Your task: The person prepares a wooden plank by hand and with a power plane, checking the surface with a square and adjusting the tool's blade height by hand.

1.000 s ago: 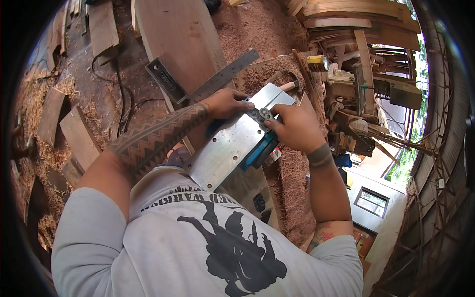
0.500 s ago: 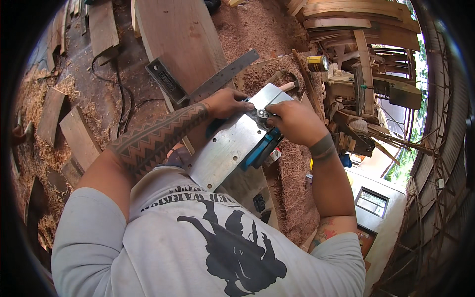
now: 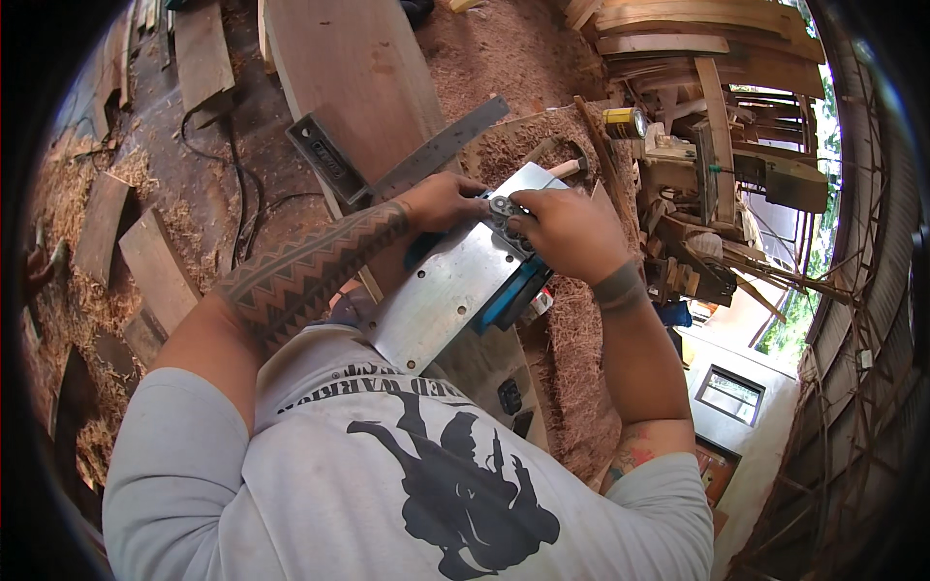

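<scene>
An electric planer lies upturned before my waist, its shiny metal sole facing up and its blue body showing along the right side. My left hand wraps the far left edge of the planer, thumb near the cutter slot. In my right hand is a small silver wrench with a rounded head, pinched between thumb and fingers over the slot. The wrench's head lies close to my left thumb. Whatever the wrench sits on is hidden by my fingers.
Beyond the planer, a try square with a dark stock rests on a wide plank. A hammer and a yellow can are at the right. Wood shavings cover the ground, a black cable runs at left, and stacked boards stand far right.
The wrench's head has swung up and left across the slot, toward my left thumb. My right hand has shifted slightly with it; my left hand stays on the planer.
</scene>
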Action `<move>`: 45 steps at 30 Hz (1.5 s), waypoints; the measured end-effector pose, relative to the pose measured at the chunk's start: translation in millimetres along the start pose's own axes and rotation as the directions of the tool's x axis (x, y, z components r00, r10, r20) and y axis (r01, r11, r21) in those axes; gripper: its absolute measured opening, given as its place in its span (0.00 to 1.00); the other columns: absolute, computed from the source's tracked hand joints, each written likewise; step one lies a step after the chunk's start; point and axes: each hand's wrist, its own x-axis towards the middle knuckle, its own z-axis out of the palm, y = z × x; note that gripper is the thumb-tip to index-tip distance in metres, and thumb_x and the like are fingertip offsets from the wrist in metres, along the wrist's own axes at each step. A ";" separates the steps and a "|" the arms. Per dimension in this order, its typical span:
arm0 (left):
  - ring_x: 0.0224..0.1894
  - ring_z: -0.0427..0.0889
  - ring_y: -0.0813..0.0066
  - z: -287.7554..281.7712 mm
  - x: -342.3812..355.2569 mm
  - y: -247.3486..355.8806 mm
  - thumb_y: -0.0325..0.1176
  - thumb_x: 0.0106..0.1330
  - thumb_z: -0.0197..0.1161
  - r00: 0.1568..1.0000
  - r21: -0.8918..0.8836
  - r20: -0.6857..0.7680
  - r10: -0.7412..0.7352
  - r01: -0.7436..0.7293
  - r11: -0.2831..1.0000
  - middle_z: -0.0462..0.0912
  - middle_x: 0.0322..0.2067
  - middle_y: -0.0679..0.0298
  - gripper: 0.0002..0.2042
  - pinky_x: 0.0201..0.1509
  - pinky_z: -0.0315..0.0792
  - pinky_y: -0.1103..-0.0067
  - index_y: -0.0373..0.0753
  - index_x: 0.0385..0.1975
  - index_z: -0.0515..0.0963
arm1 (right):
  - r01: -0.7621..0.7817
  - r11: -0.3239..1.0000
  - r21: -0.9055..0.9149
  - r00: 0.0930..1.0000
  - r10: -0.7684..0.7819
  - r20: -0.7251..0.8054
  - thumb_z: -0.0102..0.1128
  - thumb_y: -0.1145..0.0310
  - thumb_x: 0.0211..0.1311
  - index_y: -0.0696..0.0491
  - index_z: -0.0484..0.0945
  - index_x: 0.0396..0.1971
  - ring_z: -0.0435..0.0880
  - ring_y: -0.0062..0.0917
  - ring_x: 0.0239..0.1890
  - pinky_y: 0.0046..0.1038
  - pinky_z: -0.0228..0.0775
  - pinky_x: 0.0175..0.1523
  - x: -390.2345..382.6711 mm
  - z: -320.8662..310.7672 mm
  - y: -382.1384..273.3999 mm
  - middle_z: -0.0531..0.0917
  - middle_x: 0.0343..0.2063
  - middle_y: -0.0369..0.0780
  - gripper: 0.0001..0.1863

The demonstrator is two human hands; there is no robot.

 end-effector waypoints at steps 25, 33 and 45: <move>0.50 0.85 0.80 0.7 4.9 -9.3 0.45 0.77 0.69 0.999 -0.008 -0.014 0.029 -0.029 1.000 0.91 0.49 0.61 0.23 0.58 0.77 0.76 0.37 0.64 0.83 | 0.057 0.994 -0.094 0.974 -0.034 0.223 0.65 0.62 0.70 0.45 0.88 0.56 0.87 0.44 0.48 0.45 0.79 0.54 18.4 -9.5 19.3 0.87 0.41 0.44 0.17; 0.50 0.85 0.80 -0.8 2.7 -7.9 0.43 0.77 0.68 1.000 0.031 -0.015 0.013 -0.013 0.999 0.92 0.49 0.62 0.22 0.59 0.77 0.76 0.39 0.64 0.83 | 0.091 0.971 -0.219 0.963 -0.030 0.267 0.54 0.69 0.71 0.40 0.88 0.57 0.85 0.40 0.55 0.44 0.74 0.62 25.2 -12.5 13.4 0.88 0.44 0.42 0.20; 0.49 0.85 0.81 -2.6 1.2 -3.2 0.39 0.77 0.67 1.000 0.043 -0.007 0.006 -0.006 0.999 0.92 0.49 0.63 0.19 0.59 0.77 0.76 0.40 0.64 0.84 | 0.107 0.981 -0.162 0.971 -0.069 0.229 0.66 0.71 0.63 0.40 0.90 0.56 0.83 0.41 0.53 0.42 0.71 0.63 34.0 -5.6 29.5 0.86 0.40 0.41 0.21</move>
